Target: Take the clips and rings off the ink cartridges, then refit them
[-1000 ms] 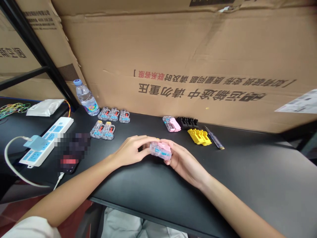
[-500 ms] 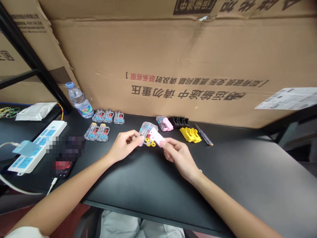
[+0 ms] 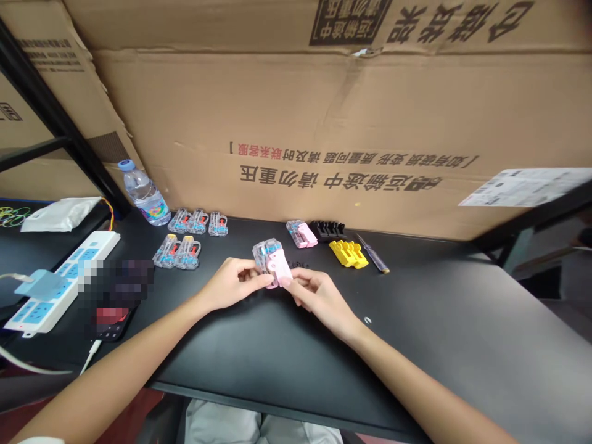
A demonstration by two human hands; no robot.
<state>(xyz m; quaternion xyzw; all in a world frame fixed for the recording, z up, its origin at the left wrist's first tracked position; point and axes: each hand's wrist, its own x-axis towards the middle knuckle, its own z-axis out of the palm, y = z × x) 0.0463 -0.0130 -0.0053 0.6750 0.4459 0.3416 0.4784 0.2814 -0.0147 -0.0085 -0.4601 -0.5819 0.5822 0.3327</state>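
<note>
- Left hand (image 3: 231, 285) and right hand (image 3: 316, 295) both pinch one pink-and-clear plastic unit (image 3: 272, 261), held just above the desk (image 3: 462, 345), near-centre.
- Left fingers grip the clear side; right fingertips sit on the pink lower end. Unit is tilted, clear end far.
- Left of the left hand, apart from it: pair of clear units (image 3: 177, 253). Farther back, a row of three clear units (image 3: 198, 222).
- Far of the hands: second pink-and-clear unit (image 3: 301, 234) lying flat, black comb-like part (image 3: 327, 229) just right of it.
- Right of those: yellow part (image 3: 349, 254), then a screwdriver (image 3: 372, 254) lying at an angle, just beside the yellow part.
- Small ring (image 3: 367, 320) on the desk just right of the right wrist.
- Far left: water bottle (image 3: 142, 195) leaning against the cardboard box (image 3: 324, 111) that walls off the whole far edge.
- Left edge: white power strip (image 3: 69, 268) with a blue plug (image 3: 37, 285) in it, phone (image 3: 113, 296) on a cable near it, white packet (image 3: 60, 206) behind.
</note>
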